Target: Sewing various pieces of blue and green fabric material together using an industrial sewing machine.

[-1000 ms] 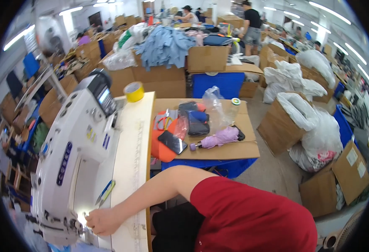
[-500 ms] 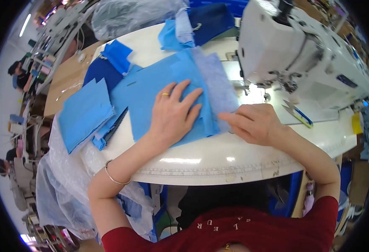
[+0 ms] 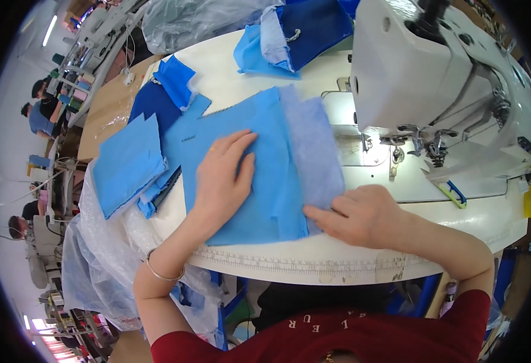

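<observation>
A light blue fabric piece [image 3: 265,196] lies on the white sewing table, with a pale lavender fuzzy layer [image 3: 317,142] showing beyond its right edge. My left hand [image 3: 222,178] rests on the blue cloth, palm down, fingers stretched out. At the near right corner of the layers is my right hand [image 3: 362,219]. Its fingers are curled and the index fingertip touches the cloth edge; it seems to pinch that corner, though the thumb is hidden. The sewing machine [image 3: 416,78] stands just beyond, its lamp lighting the needle plate.
Folded light blue pieces [image 3: 129,166] and dark blue pieces [image 3: 155,106] lie at the left. More blue cloth [image 3: 317,33] sits at the back. Snips [image 3: 456,192] rest at the right of the machine bed. Clear plastic sheeting [image 3: 105,272] hangs at the left; people work farther off.
The blue and lavender layers have come nearer the table's front edge. My left hand has slid left on the cloth, and my right hand has moved nearer with the corner.
</observation>
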